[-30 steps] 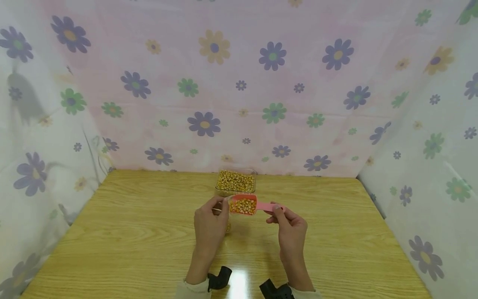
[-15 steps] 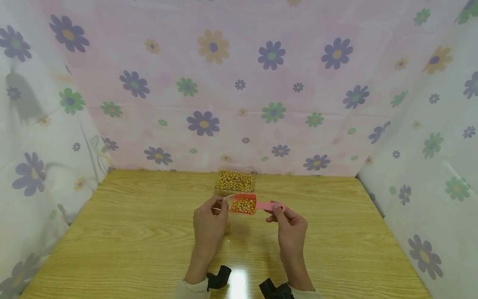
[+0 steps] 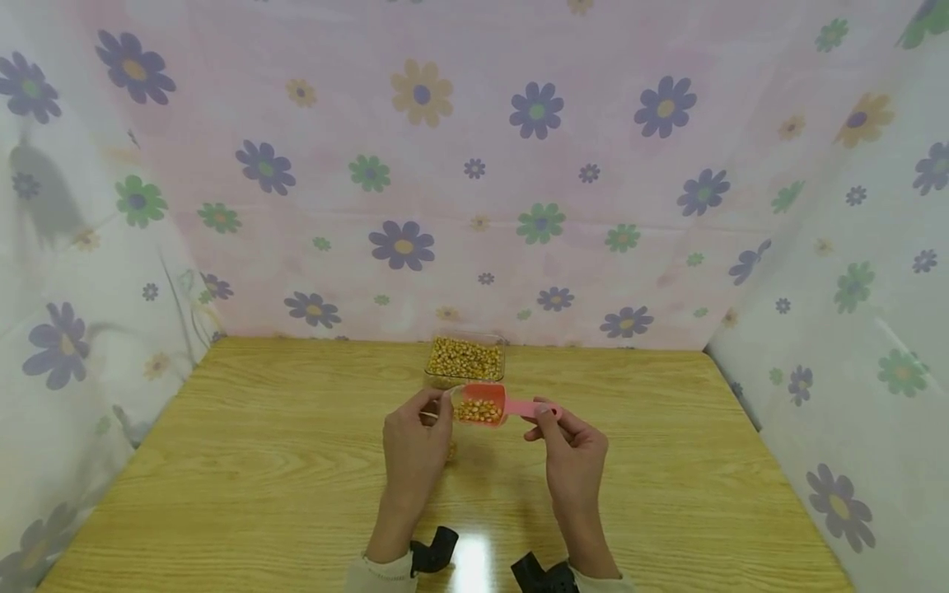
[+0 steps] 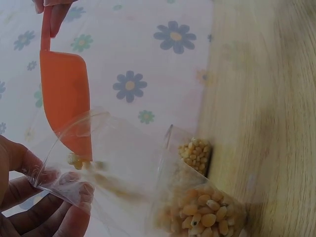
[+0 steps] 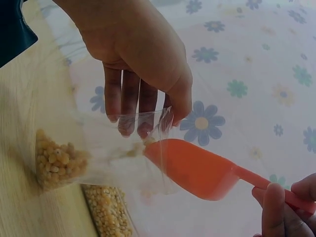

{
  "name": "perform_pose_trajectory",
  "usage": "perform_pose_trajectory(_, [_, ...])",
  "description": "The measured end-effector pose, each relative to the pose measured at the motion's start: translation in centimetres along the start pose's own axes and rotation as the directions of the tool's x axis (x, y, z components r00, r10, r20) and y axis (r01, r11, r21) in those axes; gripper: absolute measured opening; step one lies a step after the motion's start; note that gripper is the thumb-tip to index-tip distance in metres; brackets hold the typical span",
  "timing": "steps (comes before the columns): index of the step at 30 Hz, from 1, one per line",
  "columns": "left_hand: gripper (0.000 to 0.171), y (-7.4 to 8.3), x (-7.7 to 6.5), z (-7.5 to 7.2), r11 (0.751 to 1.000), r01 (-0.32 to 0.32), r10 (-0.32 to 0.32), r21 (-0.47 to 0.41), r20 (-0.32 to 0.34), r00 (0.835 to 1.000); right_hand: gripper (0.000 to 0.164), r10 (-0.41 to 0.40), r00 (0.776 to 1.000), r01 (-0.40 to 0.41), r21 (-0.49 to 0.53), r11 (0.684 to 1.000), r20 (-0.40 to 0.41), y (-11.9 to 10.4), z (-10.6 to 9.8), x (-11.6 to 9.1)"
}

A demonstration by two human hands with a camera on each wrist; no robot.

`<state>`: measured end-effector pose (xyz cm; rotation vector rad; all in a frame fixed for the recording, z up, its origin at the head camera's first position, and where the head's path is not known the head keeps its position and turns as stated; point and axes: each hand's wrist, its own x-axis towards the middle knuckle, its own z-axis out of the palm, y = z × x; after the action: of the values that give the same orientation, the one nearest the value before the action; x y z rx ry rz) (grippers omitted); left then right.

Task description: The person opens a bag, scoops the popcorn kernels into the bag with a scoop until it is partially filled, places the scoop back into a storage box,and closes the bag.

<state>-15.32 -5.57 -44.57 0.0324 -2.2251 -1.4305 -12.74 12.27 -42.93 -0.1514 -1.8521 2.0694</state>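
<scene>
A clear plastic bag (image 4: 123, 143) hangs from my left hand (image 3: 417, 445), which pinches its rim between thumb and fingers. Corn kernels (image 4: 205, 212) lie in the bottom of the bag. My right hand (image 3: 578, 461) grips the handle of a pinkish-red scoop (image 5: 197, 170). The scoop's tip is inside the bag's mouth, tilted down. In both wrist views a blurred stream of kernels drops from the tip into the bag. Some kernels still show in the scoop in the head view. The left hand hides most of the bag there.
Behind the hands a clear rectangular container (image 3: 465, 359) filled with corn kernels stands near the back of the wooden table (image 3: 282, 445). Flower-patterned cloth (image 3: 474, 189) hangs behind the table and along both sides.
My right hand has shifted slightly left with the scoop, and the kernels in the scoop have become fewer. The left hand stays nearly in place, pinching the bag.
</scene>
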Motion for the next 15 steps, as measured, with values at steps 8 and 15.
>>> perform_pose_trajectory(8, [0.014,0.08,0.04,-0.06,1.000,0.013,-0.013,0.001,-0.005,1.000,0.023,-0.012,1.000,0.012,0.001,1.000,0.002,-0.03,-0.01,0.06])
perform_pose_trajectory(15, [0.014,0.08,0.15,0.02,1.000,0.003,-0.003,0.013,-0.011,1.000,0.019,-0.104,0.994,0.105,-0.029,0.994,0.025,-0.35,0.08,-0.24])
